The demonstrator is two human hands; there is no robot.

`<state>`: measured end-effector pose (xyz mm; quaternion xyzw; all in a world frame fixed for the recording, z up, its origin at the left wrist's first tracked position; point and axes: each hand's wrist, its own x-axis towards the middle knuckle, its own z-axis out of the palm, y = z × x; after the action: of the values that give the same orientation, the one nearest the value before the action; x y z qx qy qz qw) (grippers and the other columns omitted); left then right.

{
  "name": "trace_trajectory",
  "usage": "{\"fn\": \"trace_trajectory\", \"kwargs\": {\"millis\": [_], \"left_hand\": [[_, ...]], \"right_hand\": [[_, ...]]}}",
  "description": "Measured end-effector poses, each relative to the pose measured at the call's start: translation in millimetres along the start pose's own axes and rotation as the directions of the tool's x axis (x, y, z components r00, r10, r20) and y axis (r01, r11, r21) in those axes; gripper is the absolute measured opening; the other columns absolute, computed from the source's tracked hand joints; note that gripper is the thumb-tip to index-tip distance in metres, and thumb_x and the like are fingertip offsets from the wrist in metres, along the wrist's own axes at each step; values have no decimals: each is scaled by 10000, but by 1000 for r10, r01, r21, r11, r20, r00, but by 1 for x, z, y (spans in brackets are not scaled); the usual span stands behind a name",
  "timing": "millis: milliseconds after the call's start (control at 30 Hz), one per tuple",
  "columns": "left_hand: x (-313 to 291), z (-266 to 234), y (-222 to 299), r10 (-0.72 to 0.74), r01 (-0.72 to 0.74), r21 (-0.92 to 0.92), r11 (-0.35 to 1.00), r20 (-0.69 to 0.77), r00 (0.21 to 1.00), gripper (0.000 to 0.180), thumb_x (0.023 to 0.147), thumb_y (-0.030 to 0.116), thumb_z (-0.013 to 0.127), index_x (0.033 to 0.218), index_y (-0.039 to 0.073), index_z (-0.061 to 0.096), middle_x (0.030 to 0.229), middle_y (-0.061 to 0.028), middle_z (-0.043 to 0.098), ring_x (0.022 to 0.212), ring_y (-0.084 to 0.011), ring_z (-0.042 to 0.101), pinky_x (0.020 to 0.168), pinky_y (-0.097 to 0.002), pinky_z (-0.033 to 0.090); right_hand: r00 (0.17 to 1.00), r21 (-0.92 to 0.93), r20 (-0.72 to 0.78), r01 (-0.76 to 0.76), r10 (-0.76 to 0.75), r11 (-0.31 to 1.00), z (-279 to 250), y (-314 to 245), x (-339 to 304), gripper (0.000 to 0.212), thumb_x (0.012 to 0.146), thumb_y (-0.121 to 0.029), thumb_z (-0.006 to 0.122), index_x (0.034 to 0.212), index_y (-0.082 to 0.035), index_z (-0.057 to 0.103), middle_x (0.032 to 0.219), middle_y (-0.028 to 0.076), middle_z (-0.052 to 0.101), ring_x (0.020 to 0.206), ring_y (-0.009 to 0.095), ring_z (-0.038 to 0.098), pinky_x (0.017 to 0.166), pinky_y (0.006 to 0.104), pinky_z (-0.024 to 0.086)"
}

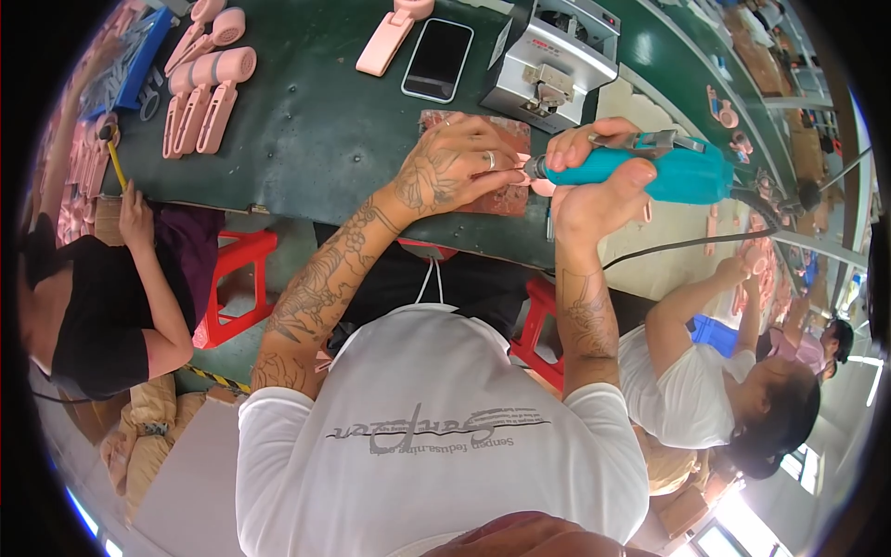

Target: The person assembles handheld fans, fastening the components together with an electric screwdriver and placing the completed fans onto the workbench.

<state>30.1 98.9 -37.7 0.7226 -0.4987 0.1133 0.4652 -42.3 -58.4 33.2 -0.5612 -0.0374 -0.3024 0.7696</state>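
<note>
My right hand is wrapped round a teal electric screwdriver, which lies nearly level with its tip toward the left. Close to that tip, the fingers of my left hand are pressed together on a small pink plastic part. Most of this part is hidden by the fingers and the tool's nose. Whether the bit touches it I cannot tell. Under both hands is a worn reddish mat on the dark green table.
Beyond my hands stand a silver screw-feeder-like machine, a phone and a pink handle-shaped piece. Several pink assemblies lie left, near a blue bin. A black cord trails right. People sit on both sides.
</note>
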Motion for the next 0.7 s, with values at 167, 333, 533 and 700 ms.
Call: {"fn": "trace_trajectory", "kwargs": {"millis": [167,333,533,700], "left_hand": [[-2,0,-1,22,-23,45,999,24,999,156,880,285,778,976,169,819,1065,84,760,1021,-150,653,938,-360,490],[-3,0,-1,8,-8,36,999,1,1000,155,873,284,784,973,169,817,1062,84,766,1027,-141,658,928,-349,498],[-2,1,-1,-4,4,30,1000,3,1000,158,868,287,790,966,165,811,1057,91,767,1033,-134,660,939,-350,499],[-5,3,-5,-9,9,42,999,13,1000,205,836,296,815,996,169,805,1049,51,753,1038,-162,655,949,-354,498]], "right_hand": [[1000,31,-26,14,-13,999,-1,0,2,722,926,-654,682,1108,26,519,714,98,578,627,201,572,605,360,502],[999,-3,-35,-18,18,1000,1,2,-2,703,947,-634,670,1110,31,513,715,99,572,633,200,568,619,359,502],[1000,20,-23,-15,16,1000,-1,4,-3,704,955,-637,656,1110,34,507,706,98,566,634,202,568,635,358,504],[999,9,-26,-21,21,1000,0,5,-4,712,951,-649,652,1104,32,511,704,96,565,634,204,570,633,362,505]]}}
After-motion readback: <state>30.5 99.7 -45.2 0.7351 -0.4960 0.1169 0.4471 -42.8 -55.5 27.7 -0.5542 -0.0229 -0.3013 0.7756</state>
